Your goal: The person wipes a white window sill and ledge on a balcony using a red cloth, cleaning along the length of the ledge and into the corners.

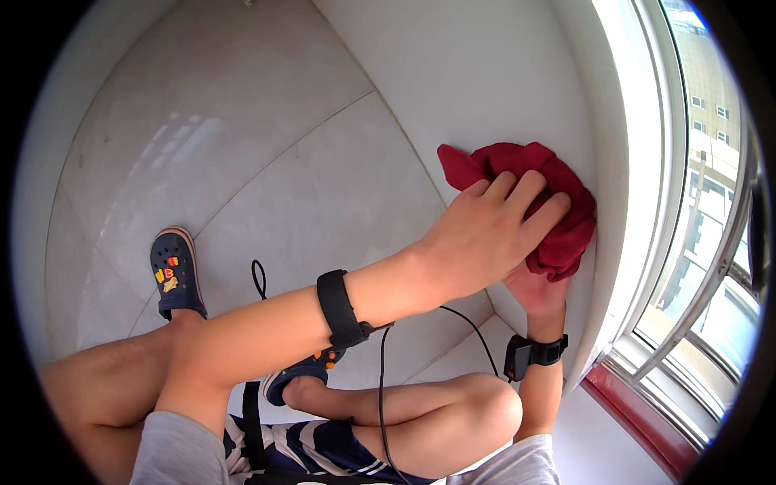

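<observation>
A dark red cloth (564, 224) is bunched up close to the white wall below the window. My left hand (494, 227) reaches across from the left and lies over it, fingers spread and bent into the folds. From below, my right hand (536, 291) supports the bundle, its palm partly under the fabric and its fingers hidden by the cloth and my left hand. Black straps circle both forearms; the one on the right wrist carries a small black device (517, 357).
Pale floor tiles (285, 200) meet the white wall (473, 73) on the right. Beyond it are a window frame (661, 182) and a metal rail (709, 285). Thin black cables (383, 388) hang near my bent knees. Dark blue clogs (176, 267) are on my feet.
</observation>
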### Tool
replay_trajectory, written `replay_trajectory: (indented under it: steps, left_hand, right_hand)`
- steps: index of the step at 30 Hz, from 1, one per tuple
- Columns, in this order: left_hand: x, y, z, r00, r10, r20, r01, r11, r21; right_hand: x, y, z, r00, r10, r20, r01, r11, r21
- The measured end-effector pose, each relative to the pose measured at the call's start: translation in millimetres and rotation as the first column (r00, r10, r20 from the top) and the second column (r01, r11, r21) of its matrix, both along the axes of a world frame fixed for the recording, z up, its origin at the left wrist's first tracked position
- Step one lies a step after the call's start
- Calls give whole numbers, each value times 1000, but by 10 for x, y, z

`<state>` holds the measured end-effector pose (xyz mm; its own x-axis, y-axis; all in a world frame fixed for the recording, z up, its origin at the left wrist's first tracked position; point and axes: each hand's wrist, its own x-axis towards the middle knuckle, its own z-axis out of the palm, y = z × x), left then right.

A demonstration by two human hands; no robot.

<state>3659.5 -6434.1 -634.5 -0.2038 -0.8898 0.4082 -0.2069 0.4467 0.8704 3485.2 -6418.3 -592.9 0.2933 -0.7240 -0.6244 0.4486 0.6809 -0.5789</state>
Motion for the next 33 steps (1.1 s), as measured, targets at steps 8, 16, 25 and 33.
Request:
replay_trajectory:
  steps: [8,16,25,33]
  left_hand:
    - [147,-304,-1294,976,39,213,-178,707,685]
    - [131,-63,-1674,950,-281,137,35,531,847]
    - [513,296,-1350,907,-419,51,235,602,763]
    - [722,131,-764,952,9,-305,180,791,585]
  right_hand:
    - [178,-171,-1075,988,131,-84,-109,968,225]
    - [84,283,-1741,987,-12,-158,77,907,413]
    - [151,247,-1685,993,61,-98,-47,989,137]
    - [704,-36,-719,974,-133,-186,97,977,-191]
